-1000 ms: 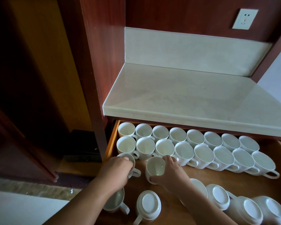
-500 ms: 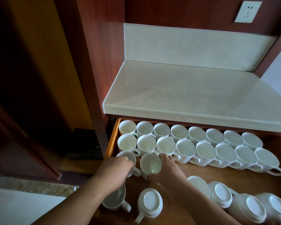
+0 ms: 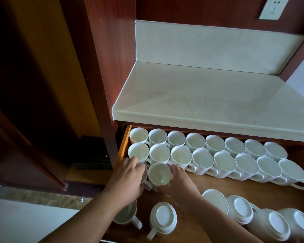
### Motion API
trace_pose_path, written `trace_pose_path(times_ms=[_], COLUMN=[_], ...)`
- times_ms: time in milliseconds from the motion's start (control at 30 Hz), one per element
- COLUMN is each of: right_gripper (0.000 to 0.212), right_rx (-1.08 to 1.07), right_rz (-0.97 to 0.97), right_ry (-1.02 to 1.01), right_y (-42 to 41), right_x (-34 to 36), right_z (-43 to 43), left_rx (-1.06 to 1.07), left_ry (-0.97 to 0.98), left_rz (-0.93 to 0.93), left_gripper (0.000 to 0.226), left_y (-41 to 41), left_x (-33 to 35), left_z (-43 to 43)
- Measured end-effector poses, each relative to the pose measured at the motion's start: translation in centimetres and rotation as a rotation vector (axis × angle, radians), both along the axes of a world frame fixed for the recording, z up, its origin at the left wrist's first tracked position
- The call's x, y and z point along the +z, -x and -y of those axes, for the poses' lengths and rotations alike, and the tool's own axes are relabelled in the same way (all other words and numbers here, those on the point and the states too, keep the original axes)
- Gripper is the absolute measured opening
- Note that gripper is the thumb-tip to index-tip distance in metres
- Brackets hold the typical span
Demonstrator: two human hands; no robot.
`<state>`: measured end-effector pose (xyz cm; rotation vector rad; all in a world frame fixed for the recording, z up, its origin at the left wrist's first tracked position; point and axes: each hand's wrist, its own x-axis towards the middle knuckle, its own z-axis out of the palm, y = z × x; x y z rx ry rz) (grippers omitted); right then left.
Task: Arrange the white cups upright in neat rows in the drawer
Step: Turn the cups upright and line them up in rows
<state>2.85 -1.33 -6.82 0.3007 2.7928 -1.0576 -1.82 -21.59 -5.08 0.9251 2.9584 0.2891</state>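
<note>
Below the counter (image 3: pixel 200 102), sixteen cups (image 3: pixel 181 156) are standing at the drawer's (image 3: pixel 235 186) back; right hand (image 3: pixel 181 181) is gripping a cup (image 3: pixel 159 174), left hand (image 3: pixel 128 179) apparently one too.

counter (image 3: pixel 200 102) fills centre-right of frame, socket (image 3: pixel 272 8) on the wall behind it, upper right. drawer (image 3: pixel 124 144) sticks out below the counter, across the lower half. In it: back row of cups (image 3: pixel 195 142) along the top, partly under the counter lip; second row (image 3: pixel 202 158) just below, touching it. Third row starts at left: corner cup (image 3: pixel 145 171) under the left hand (image 3: pixel 128 179), next cup (image 3: pixel 159 173) just beside it on the right, right hand (image 3: pixel 181 181) wrapped round its right side. Bottom edge, left to right: upright cup (image 3: pixel 128 214) under the left forearm, flipped cup (image 3: pixel 164 217), another upright one (image 3: pixel 216 199), then three more flipped (image 3: pixel 270 223) into the lower right corner.
</note>
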Motion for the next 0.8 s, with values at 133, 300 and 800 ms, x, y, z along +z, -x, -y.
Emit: trace_pose_path(times_ms=[133, 300, 800], right_gripper=[0.076, 0.079, 0.055], right_rx=[0.002, 0.012, 0.006], right_rz=[-0.013, -0.016, 0.09], right_ry=[0.015, 0.026, -0.16], right_y=[0.2, 0.3, -1.6], right_x=[-0.1, 0.0, 6.1], right_z=[-0.1, 0.2, -8.1], left_rx=[0.062, 0.049, -0.107], left_ry=[-0.033, -0.041, -0.152], left_rz=[0.042, 0.051, 0.104], left_gripper=[0.055, 0.055, 0.052], left_y=[0.2, 0.2, -0.4], left_x=[-0.4, -0.5, 3.0], left_z=[-0.1, 0.1, -4.7])
